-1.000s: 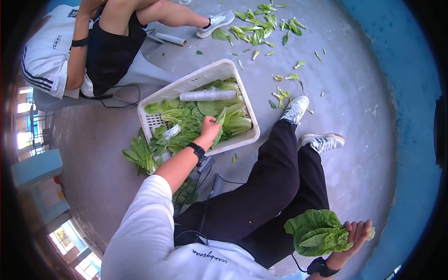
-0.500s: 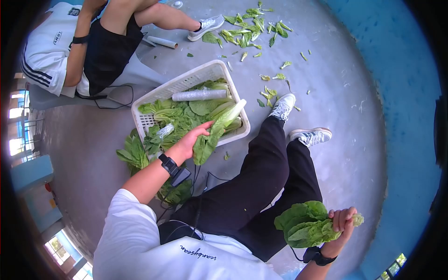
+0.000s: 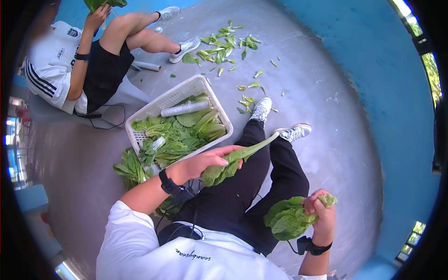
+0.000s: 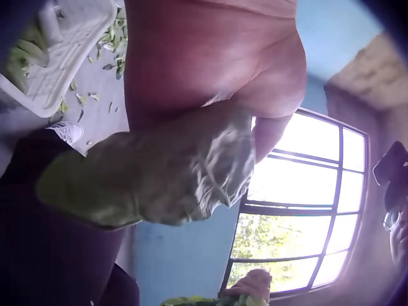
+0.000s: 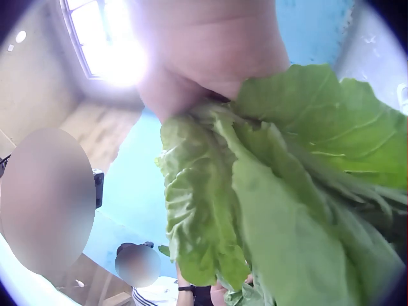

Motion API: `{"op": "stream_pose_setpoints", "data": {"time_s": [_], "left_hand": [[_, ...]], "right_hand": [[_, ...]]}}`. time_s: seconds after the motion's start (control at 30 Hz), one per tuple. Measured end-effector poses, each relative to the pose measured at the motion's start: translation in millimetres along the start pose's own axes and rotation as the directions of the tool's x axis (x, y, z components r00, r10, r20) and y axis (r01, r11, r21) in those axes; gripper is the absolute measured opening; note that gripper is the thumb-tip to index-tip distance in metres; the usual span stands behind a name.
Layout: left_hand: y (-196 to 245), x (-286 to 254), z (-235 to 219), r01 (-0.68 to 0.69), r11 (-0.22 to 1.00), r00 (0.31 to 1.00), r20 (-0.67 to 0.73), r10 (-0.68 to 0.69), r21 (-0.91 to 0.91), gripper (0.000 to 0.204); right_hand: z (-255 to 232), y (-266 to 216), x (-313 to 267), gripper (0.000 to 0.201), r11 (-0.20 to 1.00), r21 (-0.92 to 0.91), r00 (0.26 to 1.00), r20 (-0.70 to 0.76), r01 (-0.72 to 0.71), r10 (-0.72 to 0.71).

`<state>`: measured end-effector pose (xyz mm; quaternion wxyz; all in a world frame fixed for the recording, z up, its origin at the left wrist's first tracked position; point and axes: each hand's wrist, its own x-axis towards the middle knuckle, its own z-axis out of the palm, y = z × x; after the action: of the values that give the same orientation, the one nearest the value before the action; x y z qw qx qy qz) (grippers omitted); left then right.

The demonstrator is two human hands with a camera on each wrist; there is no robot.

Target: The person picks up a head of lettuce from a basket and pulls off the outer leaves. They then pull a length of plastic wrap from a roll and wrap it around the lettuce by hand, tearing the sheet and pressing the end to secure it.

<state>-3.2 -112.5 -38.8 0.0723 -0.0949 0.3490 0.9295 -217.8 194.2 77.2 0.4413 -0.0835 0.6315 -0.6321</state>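
The left hand (image 3: 205, 163) grips one lettuce stalk (image 3: 242, 156), lifted clear of the basket (image 3: 154, 109) behind it; the right hand (image 3: 319, 212) clasps a gathered bunch (image 3: 287, 219); many greens remain in the basket, so sorting looks partway.

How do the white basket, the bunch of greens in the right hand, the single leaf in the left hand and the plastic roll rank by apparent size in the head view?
1. white basket
2. bunch of greens
3. single leaf, close to the bunch, and it sits at a similar nearness, so unsure
4. plastic roll
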Motion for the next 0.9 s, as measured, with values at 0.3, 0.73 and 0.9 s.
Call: {"op": "stream_pose_setpoints", "data": {"time_s": [0.3,0.73,0.9], "left_hand": [[-19.5,-2.3,96.9,-0.092,0.943,0.993,0.097,0.064,0.320,0.048],[-29.0,-29.1,147.6,-0.025,0.679,0.994,-0.054,0.095,0.734,0.018],[-31.1,-33.3,162.1,-0.212,0.397,0.939,0.074,0.337,0.893,0.018]], "right_hand": [[48.7,30.4,-20.9,0.041,0.972,0.222,0.996,0.021,0.074,-0.081],[59.7,37.0,-44.7,0.036,0.938,0.316,0.985,0.048,0.140,-0.163],[63.9,34.7,-44.0,0.034,0.949,0.271,0.986,0.006,0.160,-0.167]]}}
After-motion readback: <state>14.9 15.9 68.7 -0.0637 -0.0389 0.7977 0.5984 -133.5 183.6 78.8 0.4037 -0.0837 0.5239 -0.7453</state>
